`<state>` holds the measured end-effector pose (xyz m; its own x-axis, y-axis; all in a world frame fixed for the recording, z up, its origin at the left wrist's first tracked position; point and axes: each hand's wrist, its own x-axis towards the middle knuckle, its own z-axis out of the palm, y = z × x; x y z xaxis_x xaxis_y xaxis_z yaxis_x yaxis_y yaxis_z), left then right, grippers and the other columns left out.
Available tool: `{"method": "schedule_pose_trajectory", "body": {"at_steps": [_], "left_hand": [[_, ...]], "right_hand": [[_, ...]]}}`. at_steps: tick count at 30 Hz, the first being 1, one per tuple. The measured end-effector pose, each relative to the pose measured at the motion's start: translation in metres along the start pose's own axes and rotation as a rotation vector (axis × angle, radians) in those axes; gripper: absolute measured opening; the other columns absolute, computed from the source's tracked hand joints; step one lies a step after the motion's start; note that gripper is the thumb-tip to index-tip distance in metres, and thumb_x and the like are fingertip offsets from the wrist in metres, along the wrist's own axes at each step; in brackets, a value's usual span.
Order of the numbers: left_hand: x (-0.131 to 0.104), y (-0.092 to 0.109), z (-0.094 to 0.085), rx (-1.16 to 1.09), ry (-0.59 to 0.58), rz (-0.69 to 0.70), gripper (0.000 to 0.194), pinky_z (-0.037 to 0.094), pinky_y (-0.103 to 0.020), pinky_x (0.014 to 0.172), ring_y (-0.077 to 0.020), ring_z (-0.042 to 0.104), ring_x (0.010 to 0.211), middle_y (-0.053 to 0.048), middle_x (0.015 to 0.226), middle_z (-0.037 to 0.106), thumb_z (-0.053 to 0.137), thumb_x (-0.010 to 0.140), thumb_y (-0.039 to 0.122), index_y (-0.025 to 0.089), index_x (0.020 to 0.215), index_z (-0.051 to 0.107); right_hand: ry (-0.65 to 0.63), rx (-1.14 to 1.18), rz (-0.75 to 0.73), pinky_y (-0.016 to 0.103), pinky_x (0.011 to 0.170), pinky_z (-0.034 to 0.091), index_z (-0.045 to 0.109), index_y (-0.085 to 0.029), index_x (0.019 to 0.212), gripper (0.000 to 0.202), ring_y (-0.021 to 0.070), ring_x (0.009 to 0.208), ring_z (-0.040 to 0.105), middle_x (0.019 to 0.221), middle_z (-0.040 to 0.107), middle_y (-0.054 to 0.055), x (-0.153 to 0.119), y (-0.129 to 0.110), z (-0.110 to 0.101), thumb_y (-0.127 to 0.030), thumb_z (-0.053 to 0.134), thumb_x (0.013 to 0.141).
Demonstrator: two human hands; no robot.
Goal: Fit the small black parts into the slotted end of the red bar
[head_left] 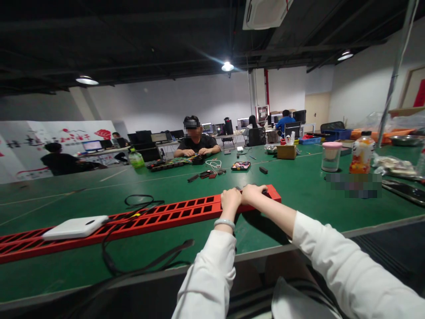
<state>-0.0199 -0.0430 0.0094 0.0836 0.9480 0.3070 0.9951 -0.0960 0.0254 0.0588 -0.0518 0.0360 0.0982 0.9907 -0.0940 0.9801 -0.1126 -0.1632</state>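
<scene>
A long red slotted rack (pixel 186 215) with two rows of square openings lies across the green table, reaching from the left edge to just right of my hands. My left hand (pixel 230 200) rests over its right part, fingers curled down and closed. Right beside it, touching or almost touching, my right hand (pixel 253 195) bends over the same stretch of rack, its fingers closed and mostly hidden. What either hand grips cannot be made out. A white flat box (pixel 78 227) sits on the rack to the left, with a black cable (pixel 109 252) running from it.
Across the green table (pixel 299 199), a person (pixel 195 144) handles a black strip with coloured wires (pixel 174 162). Small dark parts (pixel 207 174) and a patterned tray (pixel 241 165) lie mid-table. At right stand a pink-lidded jar (pixel 331 157), a drink bottle (pixel 361 153) and a phone (pixel 405 191).
</scene>
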Motion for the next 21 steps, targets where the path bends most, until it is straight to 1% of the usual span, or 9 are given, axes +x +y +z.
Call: {"method": "schedule_pose_trajectory", "body": {"at_steps": [2, 4, 7, 9, 11, 14, 15, 18, 21], "left_hand": [[0.000, 0.000, 0.000, -0.010, 0.001, 0.006, 0.039, 0.038, -0.035, 0.078, -0.0244, 0.056, 0.092, -0.011, 0.092, 0.066, 0.028, 0.085, 0.028, 0.017, 0.091, 0.065], [-0.001, 0.000, 0.001, -0.016, 0.007, 0.010, 0.039, 0.038, -0.035, 0.078, -0.0246, 0.056, 0.092, -0.011, 0.091, 0.066, 0.028, 0.085, 0.028, 0.017, 0.091, 0.065], [0.000, 0.001, 0.003, -0.010, 0.032, 0.013, 0.040, 0.038, -0.035, 0.079, -0.0252, 0.056, 0.092, -0.011, 0.092, 0.065, 0.028, 0.085, 0.028, 0.015, 0.090, 0.065], [0.000, 0.001, 0.004, -0.005, 0.043, 0.012, 0.040, 0.038, -0.037, 0.079, -0.0261, 0.055, 0.092, -0.012, 0.092, 0.065, 0.028, 0.085, 0.028, 0.015, 0.091, 0.065], [0.001, 0.001, 0.005, -0.007, 0.041, 0.004, 0.041, 0.038, -0.038, 0.080, -0.0267, 0.055, 0.093, -0.013, 0.093, 0.065, 0.027, 0.085, 0.029, 0.014, 0.092, 0.064], [0.001, 0.001, 0.006, -0.012, 0.039, -0.007, 0.041, 0.037, -0.038, 0.082, -0.0264, 0.054, 0.095, -0.012, 0.094, 0.065, 0.027, 0.085, 0.029, 0.015, 0.094, 0.064], [0.001, 0.001, 0.006, -0.013, 0.039, -0.004, 0.041, 0.037, -0.037, 0.082, -0.0263, 0.054, 0.095, -0.012, 0.094, 0.065, 0.027, 0.085, 0.030, 0.015, 0.094, 0.064], [0.001, 0.001, 0.008, -0.015, 0.034, 0.008, 0.042, 0.037, -0.037, 0.081, -0.0262, 0.053, 0.095, -0.012, 0.095, 0.064, 0.025, 0.085, 0.030, 0.016, 0.095, 0.064], [0.002, 0.000, 0.010, -0.012, 0.034, 0.004, 0.043, 0.037, -0.037, 0.081, -0.0258, 0.053, 0.095, -0.011, 0.097, 0.064, 0.025, 0.085, 0.031, 0.017, 0.095, 0.064]], "right_hand": [[0.087, -0.096, 0.027, 0.066, 0.074, 0.024, 0.062, -0.009, 0.101, 0.030, 0.0377, 0.096, 0.051, 0.100, 0.059, 0.023, 0.001, -0.004, 0.000, -0.023, 0.046, 0.080], [0.192, -0.206, 0.061, 0.066, 0.076, 0.021, 0.062, -0.006, 0.101, 0.030, 0.0384, 0.098, 0.048, 0.101, 0.058, 0.025, 0.005, -0.002, -0.002, -0.015, 0.042, 0.080], [0.271, -0.247, 0.099, 0.066, 0.076, 0.019, 0.063, -0.007, 0.100, 0.031, 0.0375, 0.098, 0.046, 0.102, 0.058, 0.024, 0.015, 0.012, -0.012, -0.009, 0.040, 0.079], [0.337, -0.190, 0.074, 0.066, 0.076, 0.021, 0.064, -0.012, 0.098, 0.031, 0.0352, 0.099, 0.044, 0.103, 0.058, 0.021, 0.024, 0.028, -0.020, -0.011, 0.040, 0.079], [0.425, -0.122, -0.019, 0.064, 0.078, 0.021, 0.063, -0.016, 0.098, 0.028, 0.0320, 0.100, 0.042, 0.103, 0.058, 0.018, 0.034, 0.045, -0.024, -0.017, 0.044, 0.078], [0.564, -0.046, -0.088, 0.059, 0.081, 0.024, 0.060, -0.018, 0.103, 0.032, 0.0310, 0.105, 0.036, 0.109, 0.054, 0.017, 0.047, 0.066, -0.014, -0.032, 0.047, 0.077], [0.580, -0.026, -0.084, 0.057, 0.081, 0.025, 0.059, -0.019, 0.105, 0.034, 0.0306, 0.107, 0.035, 0.112, 0.052, 0.016, 0.051, 0.070, -0.008, -0.033, 0.045, 0.078], [0.477, 0.011, -0.085, 0.054, 0.081, 0.027, 0.060, -0.022, 0.103, 0.033, 0.0297, 0.106, 0.035, 0.111, 0.052, 0.014, 0.062, 0.077, 0.011, -0.036, 0.044, 0.077], [0.456, 0.041, -0.088, 0.054, 0.082, 0.027, 0.060, -0.022, 0.102, 0.034, 0.0293, 0.106, 0.035, 0.110, 0.052, 0.013, 0.071, 0.081, 0.023, -0.037, 0.045, 0.076]]}}
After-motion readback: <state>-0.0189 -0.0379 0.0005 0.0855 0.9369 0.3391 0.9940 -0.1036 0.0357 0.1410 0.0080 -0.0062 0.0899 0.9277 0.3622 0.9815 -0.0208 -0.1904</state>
